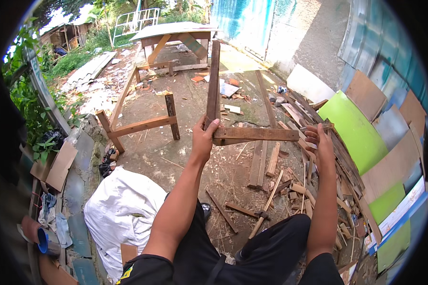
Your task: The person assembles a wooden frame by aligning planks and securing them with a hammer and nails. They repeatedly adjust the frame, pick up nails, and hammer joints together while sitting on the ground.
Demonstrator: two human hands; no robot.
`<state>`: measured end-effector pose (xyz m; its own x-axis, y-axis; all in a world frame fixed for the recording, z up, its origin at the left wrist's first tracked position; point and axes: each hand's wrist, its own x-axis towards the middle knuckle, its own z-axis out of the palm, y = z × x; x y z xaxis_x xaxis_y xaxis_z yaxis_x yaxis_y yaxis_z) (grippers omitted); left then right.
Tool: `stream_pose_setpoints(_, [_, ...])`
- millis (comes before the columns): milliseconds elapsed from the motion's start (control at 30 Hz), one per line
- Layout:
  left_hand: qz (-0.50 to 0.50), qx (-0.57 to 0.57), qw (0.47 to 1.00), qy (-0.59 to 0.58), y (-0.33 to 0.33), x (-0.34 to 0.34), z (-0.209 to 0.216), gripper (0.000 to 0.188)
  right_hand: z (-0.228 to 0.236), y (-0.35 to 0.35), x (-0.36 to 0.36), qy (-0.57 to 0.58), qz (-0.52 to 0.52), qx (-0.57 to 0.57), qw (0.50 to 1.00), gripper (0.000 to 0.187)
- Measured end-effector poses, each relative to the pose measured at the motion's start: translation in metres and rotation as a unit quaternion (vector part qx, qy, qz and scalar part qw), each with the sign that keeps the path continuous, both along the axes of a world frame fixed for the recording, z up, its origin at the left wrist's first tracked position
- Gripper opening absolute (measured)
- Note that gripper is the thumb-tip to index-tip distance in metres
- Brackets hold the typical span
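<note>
My left hand (204,141) is closed round the corner of an L-shaped wooden frame (257,134), held up in front of me. One brown bar of it rises upright, and another runs to the right from the joint. Just past the right-hand end of that bar is my right hand (321,146), its fingers loosely curled and apart, with nothing seen in it. Any contact with the bar's end I cannot make out. On the ground beyond my left arm stands an H-shaped wooden frame (142,126).
What looks like a hammer (262,215) lies between my knees among wood offcuts (273,159). A white sack (121,209) is at my left. Green and brown boards (354,128) lean along the right wall. A wooden table (176,35) stands at the back.
</note>
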<state>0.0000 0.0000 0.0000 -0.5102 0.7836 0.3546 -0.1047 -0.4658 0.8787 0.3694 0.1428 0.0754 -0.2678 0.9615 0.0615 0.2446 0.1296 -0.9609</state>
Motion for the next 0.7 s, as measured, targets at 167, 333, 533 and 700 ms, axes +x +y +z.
stream_pose_setpoints(167, [0.033, 0.025, 0.993, 0.112, -0.028, 0.003, 0.002, 0.054, 0.028, -0.055, -0.057, -0.139, 0.077, -0.105, 0.982, 0.081])
stream_pose_setpoints(333, [0.046, 0.042, 0.989, 0.137, -0.025, 0.007, 0.009, 0.056, -0.002, -0.037, -0.068, -0.232, 0.295, -0.013, 0.927, 0.059])
stream_pose_setpoints(533, [0.057, -0.015, 0.988, 0.14, -0.003, 0.0, 0.004, 0.053, -0.036, 0.01, -0.068, -0.173, 0.289, -0.092, 0.937, 0.069])
stream_pose_setpoints(700, [0.023, -0.072, 0.982, 0.17, 0.034, -0.018, -0.032, 0.046, -0.107, 0.093, -0.087, -0.092, 0.274, -0.194, 0.937, 0.083])
